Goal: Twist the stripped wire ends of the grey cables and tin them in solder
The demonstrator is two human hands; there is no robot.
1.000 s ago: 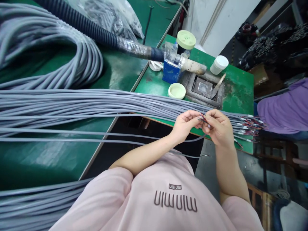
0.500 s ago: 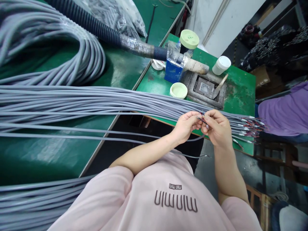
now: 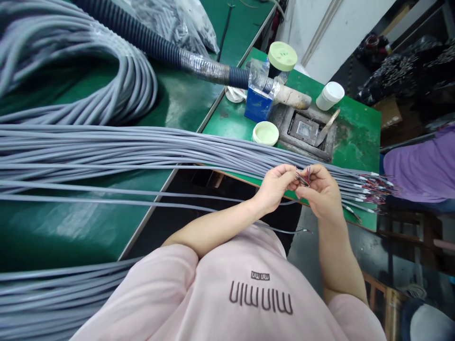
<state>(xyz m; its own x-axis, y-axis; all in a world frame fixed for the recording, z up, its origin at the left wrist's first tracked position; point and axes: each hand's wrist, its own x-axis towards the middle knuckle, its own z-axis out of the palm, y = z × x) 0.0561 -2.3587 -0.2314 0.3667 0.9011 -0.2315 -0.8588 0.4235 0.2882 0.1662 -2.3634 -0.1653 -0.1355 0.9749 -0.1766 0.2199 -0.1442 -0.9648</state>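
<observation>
Between my two hands is the end of a grey cable, its thin coloured wires [image 3: 303, 178] fanned out in red, blue and dark strands. My left hand [image 3: 277, 188] pinches the cable end, and the grey cable [image 3: 227, 199] runs away from it to the left. My right hand [image 3: 320, 192] has thumb and fingers closed around the loose wires, with the thumb a little apart from the fingertips. Behind the hands lies a thick bundle of grey cables [image 3: 213, 149], whose stripped ends [image 3: 373, 187] show coloured wires on the right. Another single cable [image 3: 199, 206] hangs nearer my body.
A solder pot [image 3: 305, 130] with a scraper [image 3: 327, 127] across it sits on the green table [image 3: 359, 137]. Around it are a blue box [image 3: 258, 105], an open tub [image 3: 265, 133], a white jar [image 3: 330, 95] and an extraction hose [image 3: 199, 66]. A person in a purple sleeve [image 3: 419, 166] is at right.
My right hand's fingers have opened somewhat and shifted on the wires, which now stand more spread out. The left hand keeps its hold. The view has moved slightly.
</observation>
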